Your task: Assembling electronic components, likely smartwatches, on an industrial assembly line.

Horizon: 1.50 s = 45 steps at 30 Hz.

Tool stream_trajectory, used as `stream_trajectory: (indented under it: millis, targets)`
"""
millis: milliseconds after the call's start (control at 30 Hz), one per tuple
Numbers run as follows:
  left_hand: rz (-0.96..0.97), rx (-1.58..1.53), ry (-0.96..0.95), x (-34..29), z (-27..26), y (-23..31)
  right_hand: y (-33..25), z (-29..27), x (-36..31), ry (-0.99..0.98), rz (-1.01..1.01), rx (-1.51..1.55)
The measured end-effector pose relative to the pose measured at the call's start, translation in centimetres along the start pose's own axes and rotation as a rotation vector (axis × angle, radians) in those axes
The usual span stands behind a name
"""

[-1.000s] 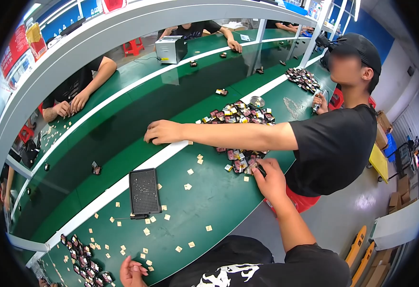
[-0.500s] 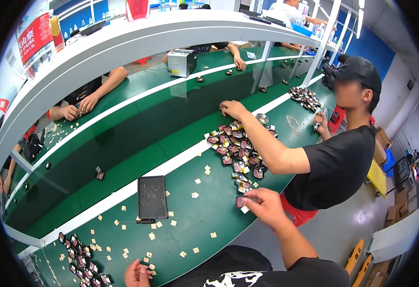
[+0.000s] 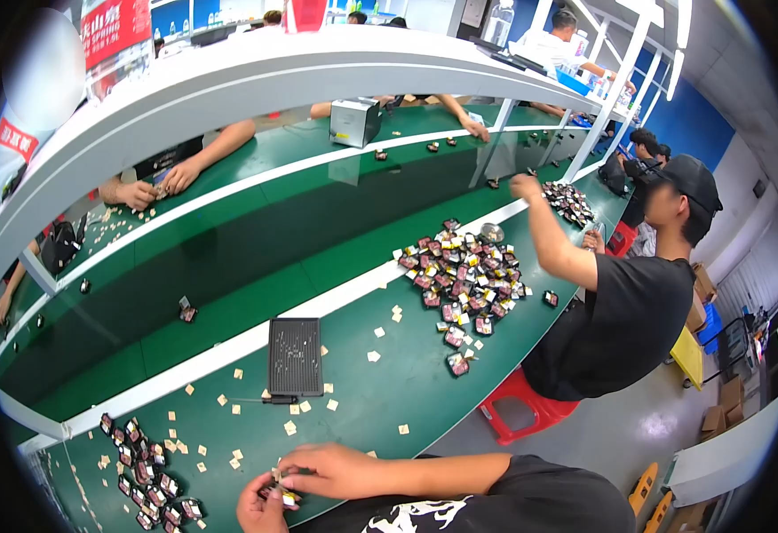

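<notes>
Yellow shows on the small dark module [image 3: 290,500] I see pinched between left hand [image 3: 261,508] and right hand [image 3: 330,471] at the tabletop's [image 3: 433,400] near edge, touching both equally, its long axis hidden by fingers.

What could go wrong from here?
The small device between left hand and right hand might slip if either loosens.
The right forearm could brush the pale square beside it.
The lone device near the green table's edge might get knocked off.
</notes>
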State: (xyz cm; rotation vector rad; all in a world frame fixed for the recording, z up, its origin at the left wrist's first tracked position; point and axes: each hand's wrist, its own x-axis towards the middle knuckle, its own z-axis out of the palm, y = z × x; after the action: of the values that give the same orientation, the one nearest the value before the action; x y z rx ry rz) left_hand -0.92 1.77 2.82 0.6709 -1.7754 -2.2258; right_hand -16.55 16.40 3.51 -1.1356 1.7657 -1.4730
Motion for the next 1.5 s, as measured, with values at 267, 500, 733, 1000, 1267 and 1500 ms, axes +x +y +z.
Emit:
stream_trajectory:
  millis: [267,500,733,1000,1267,1500]
  targets:
    - [0.053,-0.178,0.019,0.7,-1.2,-3.0,-0.6,-0.8,0.3,0.053,0.223,-0.249]
    - [0.008,-0.122,0.080,1.3,-0.4,-2.0,-1.7,0.0,0.6,0.110,0.368,-0.130]
    - [0.000,-0.095,0.103,1.0,-1.1,-2.2,-2.9,1.6,0.6,-0.013,0.486,0.008]
    - [0.135,0.152,0.101,0.9,-1.4,-2.3,-1.8,2.7,1.2,-0.030,0.607,-0.019]
    - [0.056,0.137,0.075,1.2,-1.5,-1.7,-0.3,3.1,0.7,-0.006,0.559,0.063]
    - [-0.070,-0.165,0.112,1.2,-1.5,-2.0,0.7,2.0,0.3,-0.060,0.444,0.128]
